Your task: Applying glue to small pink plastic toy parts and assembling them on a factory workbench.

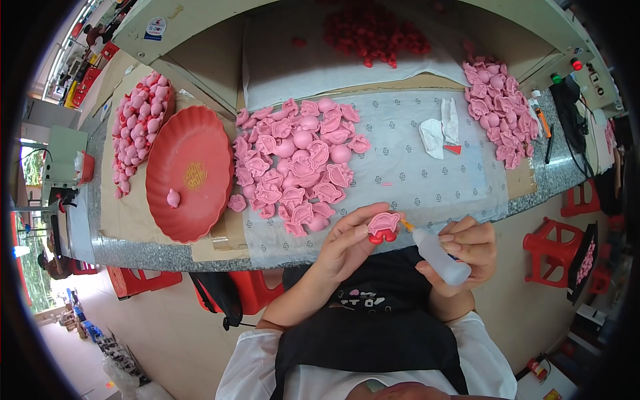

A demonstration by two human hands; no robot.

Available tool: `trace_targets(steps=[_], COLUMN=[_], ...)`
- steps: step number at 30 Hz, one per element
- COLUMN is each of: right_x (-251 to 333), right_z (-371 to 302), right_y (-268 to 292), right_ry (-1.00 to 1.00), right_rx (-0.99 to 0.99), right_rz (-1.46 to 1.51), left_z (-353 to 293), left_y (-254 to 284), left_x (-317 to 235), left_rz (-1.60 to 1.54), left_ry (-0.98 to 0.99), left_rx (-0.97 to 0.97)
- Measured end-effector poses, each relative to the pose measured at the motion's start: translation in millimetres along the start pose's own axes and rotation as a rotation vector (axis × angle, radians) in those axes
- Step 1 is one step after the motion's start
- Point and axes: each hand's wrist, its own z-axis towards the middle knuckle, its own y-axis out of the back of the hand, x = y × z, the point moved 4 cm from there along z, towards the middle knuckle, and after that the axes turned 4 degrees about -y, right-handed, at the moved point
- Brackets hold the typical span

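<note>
Pinching a tiny glossy pink-and-red moulded piece [383, 225] close to a translucent white plastic squeeze bottle [440, 257]
Holding the piece up in left hand [344, 243] near the front edge of the speckled grey stone tabletop [557, 177], grip narrow, with red rounded lobes [382, 237] at the bottom. Also got right hand [475, 249] wrapped round the bottle, with its slim orange nozzle [407, 226] close to the piece's right side; can't tell if touching. Might flood or smear the piece by squeezing too hard. Could also miss the spot by letting either hand wobble, or lose the piece off the edge by pinching too loosely. Careful swinging left too: could scatter the heap of ruffled pink parts [300, 161] nearby.
</note>
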Motion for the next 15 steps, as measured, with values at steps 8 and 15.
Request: trace_targets(steps=[8, 15], right_x=[-1.3, -2.6], right_z=[-1.9, -2.7], right_y=[3.4, 0.0], right_ry=[0.007, 0.004], right_rx=[-0.063, -0.032], right_rz=[0.047, 0.004], left_z=[0.7, 0.1], left_y=[-1.0, 0.1], left_x=[-0.7, -1.1], left_rz=[0.014, 0.028], left_ry=[-0.028, -0.035], left_rx=[-0.019, -0.029])
